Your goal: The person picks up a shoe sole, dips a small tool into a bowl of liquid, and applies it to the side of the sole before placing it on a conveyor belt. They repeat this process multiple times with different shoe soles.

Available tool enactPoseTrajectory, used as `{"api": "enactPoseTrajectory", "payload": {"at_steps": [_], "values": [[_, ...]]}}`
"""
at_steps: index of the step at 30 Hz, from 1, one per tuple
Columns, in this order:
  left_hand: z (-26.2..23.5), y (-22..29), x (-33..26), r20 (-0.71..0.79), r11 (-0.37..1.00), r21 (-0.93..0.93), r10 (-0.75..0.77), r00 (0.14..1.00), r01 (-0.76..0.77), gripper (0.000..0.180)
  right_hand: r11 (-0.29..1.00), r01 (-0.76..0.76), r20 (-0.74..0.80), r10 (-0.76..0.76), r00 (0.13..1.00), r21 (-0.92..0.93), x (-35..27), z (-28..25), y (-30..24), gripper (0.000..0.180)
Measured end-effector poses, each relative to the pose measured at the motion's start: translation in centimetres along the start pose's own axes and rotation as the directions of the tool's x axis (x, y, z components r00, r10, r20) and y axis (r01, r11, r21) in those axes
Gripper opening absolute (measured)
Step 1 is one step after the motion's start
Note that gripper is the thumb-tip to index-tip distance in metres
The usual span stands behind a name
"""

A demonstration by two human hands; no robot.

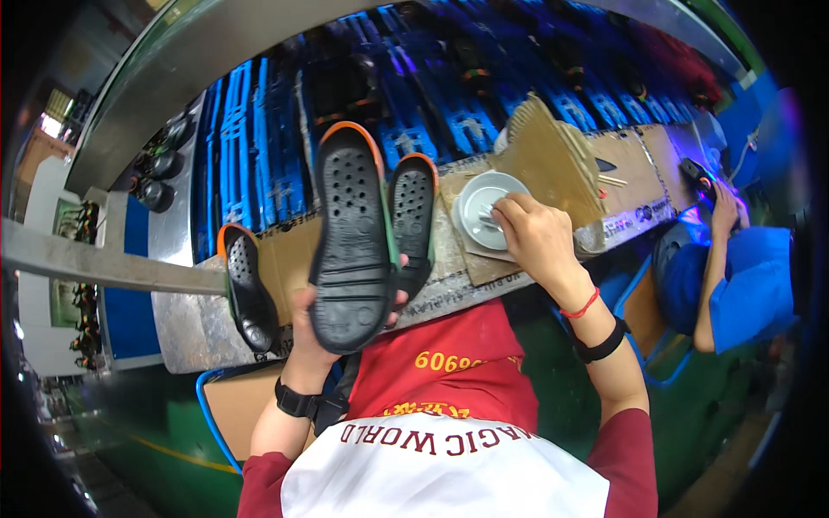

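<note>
While gripped by the left hand (pixel 313 321), black sole (pixel 351 237) toe-up, lengthwise; right hand (pixel 535 235) seemingly pinching something in the bowl (pixel 471 203).

I see a narrow bench (pixel 186 324) with a silvery, foil-like top running across in front of me, partly covered by flattened cardboard sheets (pixel 643 173). A black shoe sole with an orange rim (pixel 248 289) lies on it at the left, overhanging the near edge. Another black sole with an orange rim (pixel 413 216) lies near the middle. Just right of that sits a small round white dish (pixel 484 207) on the cardboard, and a crumpled brown cardboard piece (pixel 553 164) rests beside the dish.
</note>
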State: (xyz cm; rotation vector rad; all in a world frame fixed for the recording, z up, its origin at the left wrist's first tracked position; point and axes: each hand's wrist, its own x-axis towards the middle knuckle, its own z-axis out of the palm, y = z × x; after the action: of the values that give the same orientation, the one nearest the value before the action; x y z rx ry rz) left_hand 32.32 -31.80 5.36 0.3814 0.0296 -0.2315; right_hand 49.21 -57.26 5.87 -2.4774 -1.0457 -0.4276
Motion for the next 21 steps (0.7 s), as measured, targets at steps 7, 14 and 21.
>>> {"api": "enactPoseTrajectory", "payload": {"at_steps": [7,14,21], "values": [[1.4,-0.7,0.6,-0.033,0.795,0.571,0.273,0.962,-0.206,0.088,0.997,-0.066,0.021,0.065,0.998,0.033,-0.4,-0.6,-0.4,0.007],[2.6,0.2,1.4,0.040,0.191,0.975,0.361,0.932,-0.116,0.086,0.914,0.072,-0.268,0.041,0.963,0.399,-0.2,-2.4,-0.7,0.008],[2.6,-1.5,3.5,0.448,-0.309,0.875,0.224,0.866,-0.373,0.116,0.843,0.210,-0.243,-0.099,0.965,0.495,-1.3,-3.3,-3.2,0.013]]}}
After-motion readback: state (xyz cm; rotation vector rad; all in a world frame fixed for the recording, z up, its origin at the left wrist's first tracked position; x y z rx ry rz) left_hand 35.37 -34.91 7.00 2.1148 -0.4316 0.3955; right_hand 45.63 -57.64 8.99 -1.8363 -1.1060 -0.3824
